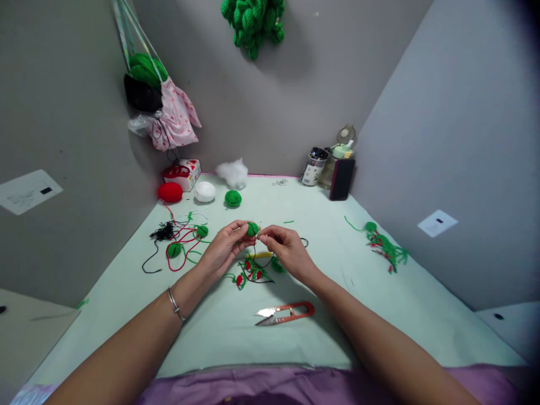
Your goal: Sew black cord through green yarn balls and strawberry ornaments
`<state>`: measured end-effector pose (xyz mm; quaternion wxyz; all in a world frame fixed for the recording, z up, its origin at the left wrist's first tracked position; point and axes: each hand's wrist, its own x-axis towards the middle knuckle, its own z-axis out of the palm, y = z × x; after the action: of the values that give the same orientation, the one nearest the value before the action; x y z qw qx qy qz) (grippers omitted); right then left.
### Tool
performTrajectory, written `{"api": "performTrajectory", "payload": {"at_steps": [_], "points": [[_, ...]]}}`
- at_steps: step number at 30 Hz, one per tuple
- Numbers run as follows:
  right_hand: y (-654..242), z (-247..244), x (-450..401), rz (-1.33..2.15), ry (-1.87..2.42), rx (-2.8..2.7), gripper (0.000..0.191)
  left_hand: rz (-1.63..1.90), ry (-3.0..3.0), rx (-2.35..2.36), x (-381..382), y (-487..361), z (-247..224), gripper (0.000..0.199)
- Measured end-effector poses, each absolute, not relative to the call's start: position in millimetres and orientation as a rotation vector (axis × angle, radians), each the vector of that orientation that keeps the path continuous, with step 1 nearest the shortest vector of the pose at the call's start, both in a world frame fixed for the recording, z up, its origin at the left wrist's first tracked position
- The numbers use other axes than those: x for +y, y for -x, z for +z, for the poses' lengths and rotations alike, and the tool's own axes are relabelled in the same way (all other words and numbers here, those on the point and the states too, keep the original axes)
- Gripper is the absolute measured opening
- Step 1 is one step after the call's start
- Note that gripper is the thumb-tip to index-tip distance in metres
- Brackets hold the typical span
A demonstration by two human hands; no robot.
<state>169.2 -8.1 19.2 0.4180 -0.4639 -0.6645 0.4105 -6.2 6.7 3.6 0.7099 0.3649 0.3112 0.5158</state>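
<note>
Over the middle of the pale green table, my left hand (228, 246) pinches a small green crocheted piece (252, 229) between thumb and fingers. My right hand (283, 246) is closed at the right side of that piece, its thumb and forefinger pressed together; what they grip is too small to make out. Black yarn (255, 247) hangs from the green piece. Below the hands lie small red, white and green crocheted pieces (248, 274) and a yellow tool (260, 255). Orange-handled thread snips (287, 313) rest nearer my body, blades pointing left.
Red (170, 192), white (205, 192) and green (233, 198) yarn balls sit at the back left, near white stuffing (233, 173). Tangled yarn (181, 242) lies left. A phone (342, 179) leans by a jar at the back right; green-and-red pieces (386, 246) lie right.
</note>
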Motion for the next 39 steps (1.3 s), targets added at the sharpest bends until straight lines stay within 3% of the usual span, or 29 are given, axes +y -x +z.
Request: {"api": "performTrajectory", "payload": {"at_steps": [39], "points": [[-160.8, -1.9, -0.7, 1.067, 1.034, -1.443, 0.025, 1.156, -0.696, 0.604, 3.5, -1.7, -4.2, 0.021]]}}
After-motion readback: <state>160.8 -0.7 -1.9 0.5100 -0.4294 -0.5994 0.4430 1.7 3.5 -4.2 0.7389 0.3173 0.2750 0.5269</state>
